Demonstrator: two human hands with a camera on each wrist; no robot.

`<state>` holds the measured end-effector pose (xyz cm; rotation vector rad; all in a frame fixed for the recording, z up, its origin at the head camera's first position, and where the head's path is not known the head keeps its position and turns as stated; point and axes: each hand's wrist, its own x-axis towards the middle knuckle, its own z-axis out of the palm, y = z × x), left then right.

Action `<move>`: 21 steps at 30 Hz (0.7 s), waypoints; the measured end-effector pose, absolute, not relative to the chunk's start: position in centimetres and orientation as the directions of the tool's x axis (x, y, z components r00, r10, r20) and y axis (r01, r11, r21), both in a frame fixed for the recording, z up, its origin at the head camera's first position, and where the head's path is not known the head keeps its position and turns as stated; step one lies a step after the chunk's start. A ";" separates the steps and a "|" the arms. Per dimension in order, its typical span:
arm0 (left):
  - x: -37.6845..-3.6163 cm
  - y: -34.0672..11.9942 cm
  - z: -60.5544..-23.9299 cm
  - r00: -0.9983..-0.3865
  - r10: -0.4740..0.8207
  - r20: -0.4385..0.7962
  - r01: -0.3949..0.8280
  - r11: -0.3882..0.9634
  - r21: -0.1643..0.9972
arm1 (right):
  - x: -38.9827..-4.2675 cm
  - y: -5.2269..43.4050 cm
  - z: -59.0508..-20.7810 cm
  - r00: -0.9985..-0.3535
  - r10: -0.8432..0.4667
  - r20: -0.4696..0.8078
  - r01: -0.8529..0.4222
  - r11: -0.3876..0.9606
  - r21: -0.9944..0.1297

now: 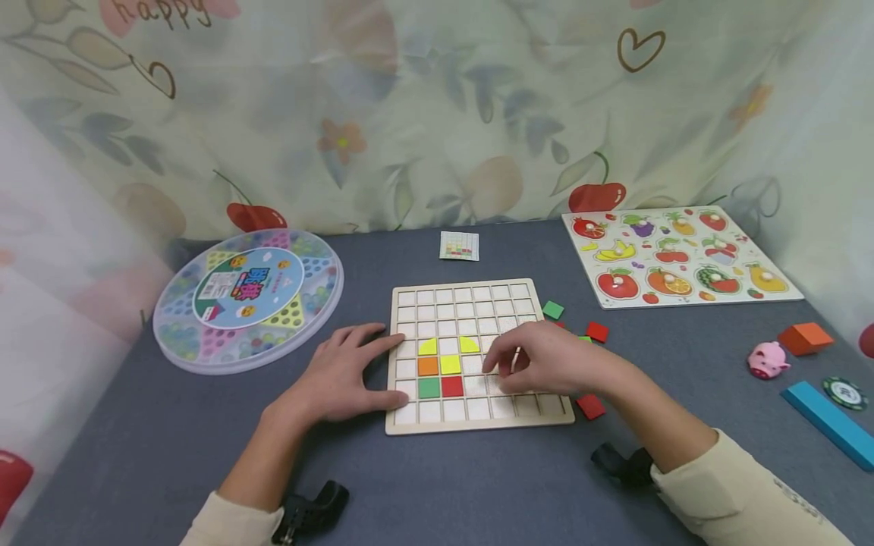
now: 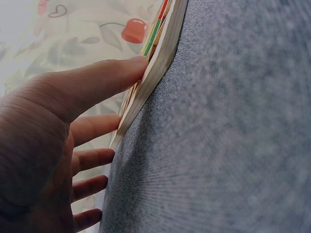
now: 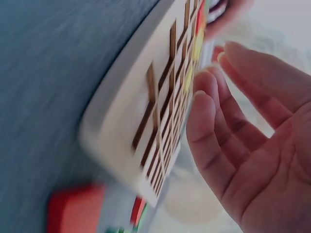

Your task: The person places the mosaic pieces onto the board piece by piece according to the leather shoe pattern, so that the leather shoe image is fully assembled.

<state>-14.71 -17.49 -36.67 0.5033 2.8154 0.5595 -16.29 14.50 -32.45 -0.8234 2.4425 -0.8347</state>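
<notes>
A wooden grid board (image 1: 478,299) lies on the grey table. Its left-middle cells hold yellow (image 1: 428,346), orange (image 1: 428,366), green (image 1: 429,387) and red tiles (image 1: 452,386). My left hand (image 1: 372,364) lies flat on the table, and its straight fingers (image 2: 112,73) press against the board's left edge (image 2: 155,68). My right hand (image 1: 508,364) hovers over the board's right half with relaxed, slightly bent fingers (image 3: 209,111). The right wrist view shows nothing in its palm. Loose green (image 1: 553,309) and red tiles (image 1: 597,331) lie to the right of the board, and another red tile (image 3: 75,211) lies by its corner.
A round clear marble game box (image 1: 249,296) stands at the left, a small pattern card (image 1: 460,246) behind the board and a fruit peg puzzle (image 1: 683,258) at the back right. A pink pig (image 1: 768,359), orange block (image 1: 806,338), chip (image 1: 845,393) and blue bar (image 1: 826,421) sit far right.
</notes>
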 end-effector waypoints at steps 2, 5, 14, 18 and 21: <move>-14.7 -17.5 -36.7 -0.915 0.373 -0.155 0.285 0.868 0.407 | -16.0 15.7 -32.3 -0.733 -0.646 -0.213 -0.378 0.647 -0.662; -14.6 -17.6 -36.7 -0.915 0.374 -0.153 0.287 0.867 0.407 | -15.6 17.5 -32.0 -0.734 -0.633 -0.246 -0.347 0.662 -0.664; -14.6 -17.6 -36.7 -0.915 0.379 -0.141 0.296 0.865 0.405 | -14.8 22.4 -32.2 -0.757 -0.566 -0.327 -0.314 0.753 -0.578; -14.6 -17.7 -36.7 -0.915 0.379 -0.142 0.297 0.868 0.399 | -14.6 23.2 -33.0 -0.761 -0.545 -0.352 -0.308 0.781 -0.543; -14.7 -17.6 -36.7 -0.916 0.373 -0.148 0.290 0.870 0.399 | -14.4 23.2 -33.2 -0.762 -0.542 -0.353 -0.314 0.787 -0.530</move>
